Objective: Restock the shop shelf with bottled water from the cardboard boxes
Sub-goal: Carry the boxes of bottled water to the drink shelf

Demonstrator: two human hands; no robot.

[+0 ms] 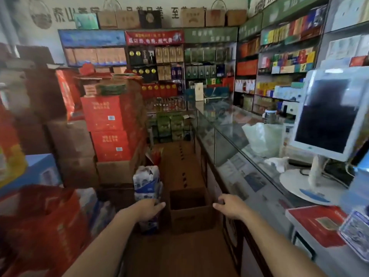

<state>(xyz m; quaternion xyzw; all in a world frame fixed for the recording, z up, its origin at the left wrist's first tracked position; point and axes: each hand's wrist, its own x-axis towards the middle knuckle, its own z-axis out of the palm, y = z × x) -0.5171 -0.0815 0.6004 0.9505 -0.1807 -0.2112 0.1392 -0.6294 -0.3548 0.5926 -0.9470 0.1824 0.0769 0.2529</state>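
A shrink-wrapped pack of bottled water (147, 181), white and blue, stands on end in the aisle, and my left hand (150, 209) is closed around its lower part. Just right of it an open brown cardboard box (191, 215) sits on the wooden floor; its inside is dark and nothing shows in it. My right hand (229, 206) hovers beside the box's right rim, near the counter's edge, fingers loosely curled and holding nothing. Shelves (165, 80) full of boxed goods line the far wall.
A glass counter (235, 136) runs along the right with a white screen on a stand (327, 116), a plastic bag and a red box. Stacked red and brown cartons (107, 126) crowd the left. A red bag (44, 222) sits at the near left. A narrow strip of floor runs ahead.
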